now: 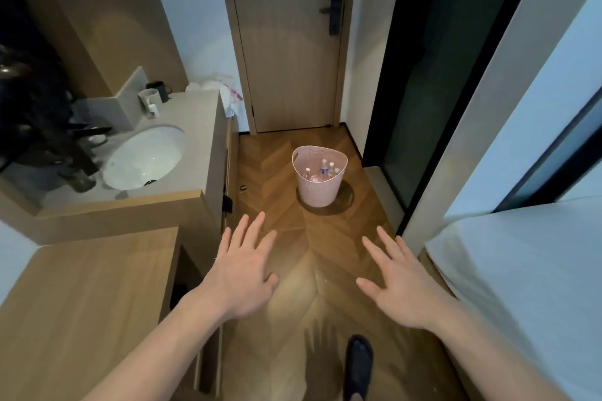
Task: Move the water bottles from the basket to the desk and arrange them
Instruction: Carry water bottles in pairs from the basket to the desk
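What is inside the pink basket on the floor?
The pink basket holds clear water bottles with white caps. Its wall hides their lower parts, so an exact count isn't possible.

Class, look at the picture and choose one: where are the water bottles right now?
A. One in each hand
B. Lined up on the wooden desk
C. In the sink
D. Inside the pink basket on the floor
D: the water bottles stand inside the pink basket on the floor near the door, while the left hand and right hand are open and empty.
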